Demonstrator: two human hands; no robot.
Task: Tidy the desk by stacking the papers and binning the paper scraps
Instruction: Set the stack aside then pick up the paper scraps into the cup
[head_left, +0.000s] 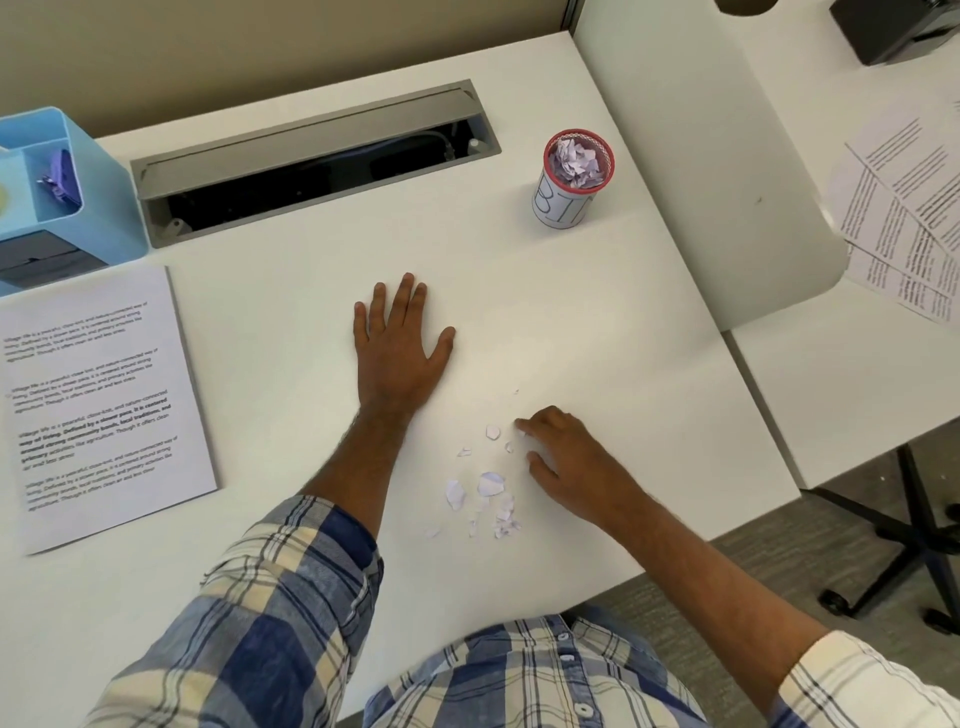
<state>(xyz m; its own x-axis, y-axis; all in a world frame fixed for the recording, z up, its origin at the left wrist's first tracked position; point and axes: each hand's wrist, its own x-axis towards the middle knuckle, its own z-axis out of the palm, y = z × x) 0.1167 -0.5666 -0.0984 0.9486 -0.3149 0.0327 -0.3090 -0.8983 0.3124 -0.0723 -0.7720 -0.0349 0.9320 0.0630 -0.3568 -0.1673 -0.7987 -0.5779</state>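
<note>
Several small torn paper scraps (488, 491) lie scattered on the white desk (597, 338) near its front edge. My right hand (566, 457) sits just right of them, fingers curled, fingertips touching the desk beside the topmost scraps; whether it pinches one I cannot tell. My left hand (400, 343) rests flat on the desk, fingers straight, above and left of the scraps. A small red-rimmed mesh cup labelled BIN (574, 179) stands at the back right, full of crumpled paper. A neat stack of printed papers (98, 410) lies at the left.
A light blue desk organiser (52, 202) stands at the back left. An open grey cable tray (311, 156) runs along the back. Loose printed sheets (904, 218) lie on a neighbouring desk at right, beyond a white divider. Chair legs (914, 545) show below right.
</note>
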